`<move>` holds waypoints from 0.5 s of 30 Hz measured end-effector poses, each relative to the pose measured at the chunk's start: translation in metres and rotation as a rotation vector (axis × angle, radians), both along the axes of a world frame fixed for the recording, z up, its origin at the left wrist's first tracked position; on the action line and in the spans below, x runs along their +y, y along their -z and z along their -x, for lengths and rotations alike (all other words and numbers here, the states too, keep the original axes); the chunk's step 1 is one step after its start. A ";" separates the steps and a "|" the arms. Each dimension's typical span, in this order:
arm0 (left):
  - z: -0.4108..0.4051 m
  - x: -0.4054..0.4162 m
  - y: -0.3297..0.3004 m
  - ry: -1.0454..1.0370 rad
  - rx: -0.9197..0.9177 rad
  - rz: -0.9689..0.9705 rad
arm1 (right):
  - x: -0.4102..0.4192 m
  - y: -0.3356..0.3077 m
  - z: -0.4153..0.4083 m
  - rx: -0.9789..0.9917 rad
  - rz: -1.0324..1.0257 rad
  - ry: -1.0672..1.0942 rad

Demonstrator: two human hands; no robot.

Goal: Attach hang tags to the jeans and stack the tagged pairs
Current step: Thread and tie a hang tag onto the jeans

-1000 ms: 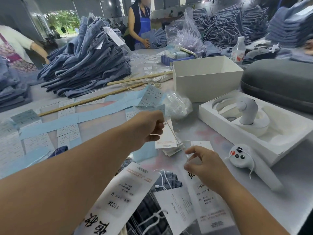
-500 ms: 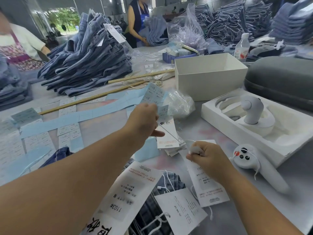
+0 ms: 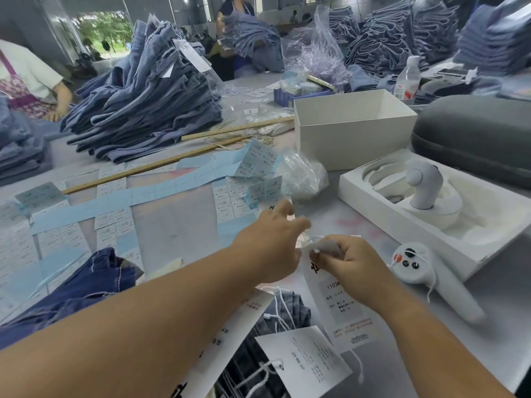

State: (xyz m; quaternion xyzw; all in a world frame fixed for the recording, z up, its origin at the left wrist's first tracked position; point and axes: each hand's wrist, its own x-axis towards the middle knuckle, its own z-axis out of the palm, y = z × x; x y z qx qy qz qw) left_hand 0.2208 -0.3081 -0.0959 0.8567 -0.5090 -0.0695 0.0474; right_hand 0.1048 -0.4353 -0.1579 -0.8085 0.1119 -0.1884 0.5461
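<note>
Looks early: right hand (image 3: 352, 265) pinches a hang tag (image 3: 344, 308) beside the white controller (image 3: 416, 265), left hand (image 3: 273, 239) loose, big jeans pile (image 3: 143, 110) waiting.

A long white hang tag (image 3: 342, 305), printed "1103" with black characters near its top, lies flat near the table's front edge, its top end pinched up off the surface. Nearer lies a second white tag (image 3: 304, 363) with a white string loop, resting on dark checked jeans (image 3: 287, 311). Dark blue jeans (image 3: 86, 285) lie crumpled at near left. A tall leaning stack of blue-grey jeans (image 3: 143, 104) stands far left.
</note>
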 end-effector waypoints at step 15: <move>0.011 -0.004 -0.003 0.171 -0.205 0.230 | -0.001 0.003 0.003 0.151 -0.119 -0.023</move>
